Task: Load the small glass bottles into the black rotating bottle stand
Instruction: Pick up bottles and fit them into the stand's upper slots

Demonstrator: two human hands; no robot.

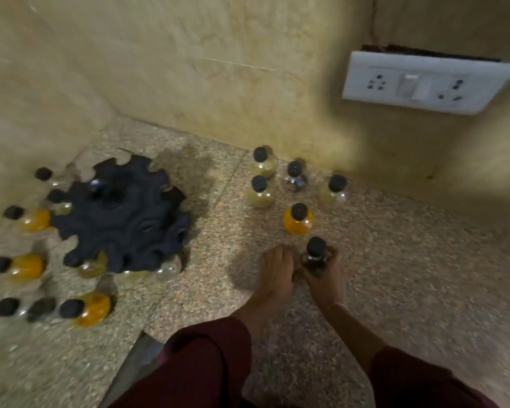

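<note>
The step in hand is a pick-up. The right hand (326,279) has its fingers curled round the body of a dark bottle (315,253), which stands upright on the table (395,260) with its black cap showing above the grip. The left hand (277,269) lies just beside it at 9 o'clock, fingers fairly straight and holding nothing; whether it touches the glass I cannot tell.

The black stand (121,213) sits well apart at 9 o'clock from the hands, near the corner of the wall. A few bottles appear to hang in its rim notches along the 6 o'clock edge, while several notches towards 3 o'clock look free — blur makes the count unsure. More bottles wait loose: an orange bottle (298,220) just at 12 o'clock of the held one, four others beyond it, and a scatter around the stand's 8 o'clock side.

The next move, as I judge it, calls for lifting the dark bottle clear of the orange one, carrying it leftwards to a free notch and sliding its neck in — with the left hand free to steady or turn the stand.
</note>
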